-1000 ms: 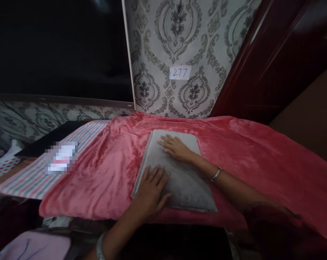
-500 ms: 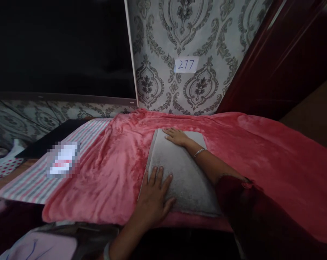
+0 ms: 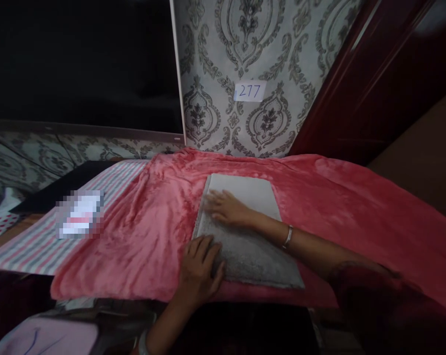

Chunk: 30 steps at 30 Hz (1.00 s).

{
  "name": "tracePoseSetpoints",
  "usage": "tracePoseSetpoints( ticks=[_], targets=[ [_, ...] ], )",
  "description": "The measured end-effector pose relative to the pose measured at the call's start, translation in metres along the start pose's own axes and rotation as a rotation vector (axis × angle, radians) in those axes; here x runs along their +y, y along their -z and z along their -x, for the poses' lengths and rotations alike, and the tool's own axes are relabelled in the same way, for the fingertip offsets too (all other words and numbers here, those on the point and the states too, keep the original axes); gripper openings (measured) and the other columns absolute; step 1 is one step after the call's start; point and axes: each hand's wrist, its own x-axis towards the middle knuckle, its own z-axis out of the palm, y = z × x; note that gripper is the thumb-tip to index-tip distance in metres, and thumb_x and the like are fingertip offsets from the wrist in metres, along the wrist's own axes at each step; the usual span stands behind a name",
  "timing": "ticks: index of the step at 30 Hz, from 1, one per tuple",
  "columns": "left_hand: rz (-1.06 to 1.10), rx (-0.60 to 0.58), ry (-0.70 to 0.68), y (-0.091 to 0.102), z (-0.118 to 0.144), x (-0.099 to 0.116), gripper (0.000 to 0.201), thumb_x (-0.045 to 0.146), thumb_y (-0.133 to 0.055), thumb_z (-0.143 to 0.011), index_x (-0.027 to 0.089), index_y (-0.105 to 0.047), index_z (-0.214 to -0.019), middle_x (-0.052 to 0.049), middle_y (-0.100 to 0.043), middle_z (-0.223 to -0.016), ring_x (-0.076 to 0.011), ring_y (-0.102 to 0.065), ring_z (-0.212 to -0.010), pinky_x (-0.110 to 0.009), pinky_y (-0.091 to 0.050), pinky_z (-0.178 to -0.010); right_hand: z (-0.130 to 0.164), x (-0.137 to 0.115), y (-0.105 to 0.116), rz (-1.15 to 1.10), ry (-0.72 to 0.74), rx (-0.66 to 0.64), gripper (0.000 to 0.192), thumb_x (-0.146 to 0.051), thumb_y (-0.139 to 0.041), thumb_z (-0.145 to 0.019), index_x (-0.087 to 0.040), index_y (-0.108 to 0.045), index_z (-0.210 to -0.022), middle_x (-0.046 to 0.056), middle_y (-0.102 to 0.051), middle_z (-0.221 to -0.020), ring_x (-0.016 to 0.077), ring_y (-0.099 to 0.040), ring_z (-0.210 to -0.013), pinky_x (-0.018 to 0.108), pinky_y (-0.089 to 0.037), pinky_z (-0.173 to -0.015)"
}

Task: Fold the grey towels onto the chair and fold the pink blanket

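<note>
In the head view, a folded grey cloth (image 3: 245, 231) lay flat on a pink blanket (image 3: 356, 207), roughly in the blanket's middle and a little toward its near edge. The left hand (image 3: 198, 268) rested palm down on the cloth's near left corner, its fingers (image 3: 204, 246) close together and stretched flat, their tips on the grey fabric while the heel of the hand lay over the blanket's front edge. The right hand (image 3: 226, 209) lay flat on the cloth farther back, near its left edge, fingers slightly spread and pointing left; they looked blurred, so the exact spacing was hard to judge. Neither hand gripped anything: both pressed open on the cloth's top surface. A thin bangle (image 3: 288, 236) circled the right wrist above the cloth's right half. Left of the blanket lay a striped fabric (image 3: 34, 246). Behind the blanket rose patterned wallpaper (image 3: 223, 59) bearing a small label (image 3: 250, 91) reading 277, with a dark wooden door (image 3: 363, 88) at the blanket's right rear.
</note>
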Motion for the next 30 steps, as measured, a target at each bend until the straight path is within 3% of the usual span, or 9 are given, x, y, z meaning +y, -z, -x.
tracePoseSetpoints(
  ticks=[2,4,12,18,21,25,30],
  targets=[
    [0.016,0.04,-0.015,0.0,-0.001,0.002,0.025,0.026,-0.055,-0.092,0.016,-0.07,-0.109,-0.012,-0.072,-0.112,-0.0266,-0.061,-0.104,-0.042,-0.046,-0.091,0.006,-0.012,-0.01,-0.015,0.096,-0.052,0.054,-0.048,-0.037,-0.105,-0.034,-0.036,-0.157,0.003,-0.025,-0.167,0.0264,-0.013,-0.156,0.057,-0.011,-0.123],
    [0.022,0.052,-0.026,0.0,-0.003,0.003,0.022,0.025,-0.057,-0.091,0.015,-0.069,-0.107,-0.012,-0.072,-0.108,-0.0256,-0.061,-0.098,-0.04,-0.045,-0.086,0.003,-0.007,-0.015,-0.018,0.079,-0.054,0.057,-0.05,-0.035,-0.105,-0.032,-0.032,-0.159,0.004,-0.022,-0.168,0.0268,-0.012,-0.156,0.058,-0.011,-0.123],
    [0.02,0.054,-0.016,0.001,-0.003,0.003,0.02,0.021,-0.059,-0.089,0.016,-0.068,-0.106,-0.011,-0.071,-0.108,-0.0256,-0.06,-0.099,-0.039,-0.045,-0.085,-0.047,0.076,-0.008,-0.04,-0.272,-0.041,0.057,-0.049,-0.029,-0.106,-0.034,-0.026,-0.161,0.003,-0.017,-0.169,0.0281,-0.014,-0.155,0.056,-0.015,-0.123],
    [0.043,0.078,-0.015,0.0,-0.002,0.0,0.021,0.019,-0.059,-0.088,0.016,-0.068,-0.107,-0.01,-0.071,-0.108,-0.0248,-0.059,-0.098,-0.038,-0.044,-0.085,-0.056,0.102,-0.007,-0.078,-0.418,-0.032,0.058,-0.046,-0.025,-0.106,-0.03,-0.025,-0.162,0.004,-0.024,-0.167,0.0268,-0.019,-0.154,0.056,-0.017,-0.123],
    [0.043,0.088,-0.018,-0.002,-0.002,-0.001,0.02,0.02,-0.059,-0.088,0.017,-0.068,-0.106,-0.011,-0.071,-0.109,-0.0251,-0.06,-0.098,-0.038,-0.044,-0.085,-0.06,0.102,-0.004,-0.076,-0.45,-0.028,0.057,-0.046,-0.026,-0.106,-0.031,-0.026,-0.161,0.004,-0.025,-0.167,0.0275,-0.02,-0.154,0.057,-0.017,-0.123],
    [0.017,0.099,-0.031,-0.003,-0.002,-0.003,0.02,0.021,-0.059,-0.089,0.017,-0.068,-0.106,-0.01,-0.072,-0.108,-0.0254,-0.06,-0.096,-0.039,-0.044,-0.083,-0.054,0.087,0.011,-0.076,-0.491,-0.023,0.059,-0.048,-0.029,-0.106,-0.029,-0.025,-0.162,0.006,-0.017,-0.169,0.0311,-0.014,-0.155,0.061,-0.012,-0.122],
    [0.01,0.087,-0.051,-0.003,-0.003,-0.007,0.019,0.022,-0.056,-0.092,0.018,-0.068,-0.106,-0.01,-0.072,-0.108,-0.0256,-0.06,-0.097,-0.039,-0.044,-0.084,0.002,0.048,0.022,-0.07,-0.361,0.042,0.057,-0.05,-0.031,-0.106,-0.031,-0.031,-0.16,0.006,-0.014,-0.169,0.0306,-0.009,-0.156,0.061,-0.011,-0.122]
  ],
)
